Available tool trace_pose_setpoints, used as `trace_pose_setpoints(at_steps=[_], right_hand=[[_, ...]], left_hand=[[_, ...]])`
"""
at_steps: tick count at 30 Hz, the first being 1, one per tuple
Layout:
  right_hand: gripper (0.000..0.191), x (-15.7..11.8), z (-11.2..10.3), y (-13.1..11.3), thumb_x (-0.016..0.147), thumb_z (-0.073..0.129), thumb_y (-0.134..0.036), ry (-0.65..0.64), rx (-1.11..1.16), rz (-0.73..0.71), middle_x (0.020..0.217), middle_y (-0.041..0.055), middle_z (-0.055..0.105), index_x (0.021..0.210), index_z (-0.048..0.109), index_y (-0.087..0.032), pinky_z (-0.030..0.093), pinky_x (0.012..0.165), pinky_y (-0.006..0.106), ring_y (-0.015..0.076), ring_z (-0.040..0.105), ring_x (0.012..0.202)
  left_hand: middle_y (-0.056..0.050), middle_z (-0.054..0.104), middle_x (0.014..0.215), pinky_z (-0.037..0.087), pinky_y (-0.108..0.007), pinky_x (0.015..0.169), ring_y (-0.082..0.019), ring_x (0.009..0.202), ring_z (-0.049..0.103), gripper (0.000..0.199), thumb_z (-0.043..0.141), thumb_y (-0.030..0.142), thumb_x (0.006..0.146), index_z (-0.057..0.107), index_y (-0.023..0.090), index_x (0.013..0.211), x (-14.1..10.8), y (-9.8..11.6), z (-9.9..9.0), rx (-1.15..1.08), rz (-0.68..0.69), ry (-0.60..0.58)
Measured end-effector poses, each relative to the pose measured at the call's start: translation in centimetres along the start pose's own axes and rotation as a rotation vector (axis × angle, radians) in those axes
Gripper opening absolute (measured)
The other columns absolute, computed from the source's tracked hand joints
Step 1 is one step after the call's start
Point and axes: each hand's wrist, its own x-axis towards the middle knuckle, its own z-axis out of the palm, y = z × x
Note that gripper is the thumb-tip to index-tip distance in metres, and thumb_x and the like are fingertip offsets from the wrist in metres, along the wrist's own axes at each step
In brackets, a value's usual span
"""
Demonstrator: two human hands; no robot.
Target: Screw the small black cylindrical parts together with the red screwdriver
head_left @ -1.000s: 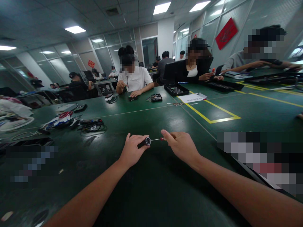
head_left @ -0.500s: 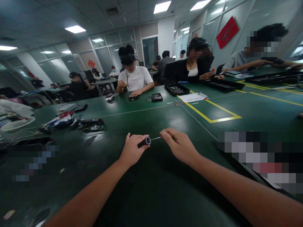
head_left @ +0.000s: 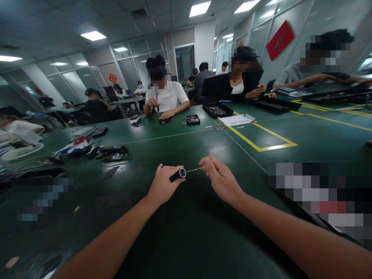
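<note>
My left hand is closed around a short black cylinder with a silver ring at its end, possibly a flashlight; the ringed end faces right and toward me. In my right hand a thin screwdriver is pinched between the fingertips, its handle reddish and see-through. Its metal shaft points left, and the tip meets the ringed end of the cylinder; whether it sits on a screw is too small to tell. Both hands are held above the green table.
Bundled cables and a pile of wires and gloves lie at the left. Blurred-out items occupy the right edge. Across the table, a person in a white shirt works near a black parts tray. Yellow tape marks the tabletop.
My right fingers have shifted and opened slightly around the screwdriver, so more of its reddish handle shows. My left hand and the cylinder stay almost in place.
</note>
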Motion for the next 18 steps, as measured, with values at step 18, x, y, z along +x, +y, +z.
trace_pose_setpoints(at_steps=[18], right_hand=[[0.028, 1.6, 0.6, 2.1, 0.086, 0.062, -0.051, 0.179, 0.628, 0.391, 0.069, -0.0006, 0.055, 0.084, 0.061, -0.023, 0.051, 0.066, 0.036, 0.0168, 0.053, 0.061]], left_hand=[[-0.004, 0.069, 0.123, 0.046, -0.047, 0.103, -0.025, 0.114, 0.061, 0.042, 0.070, 0.024, 0.090, 0.063, 0.029, 0.131, 0.2, -0.2, -0.1, 0.032, 0.163, 0.069]])
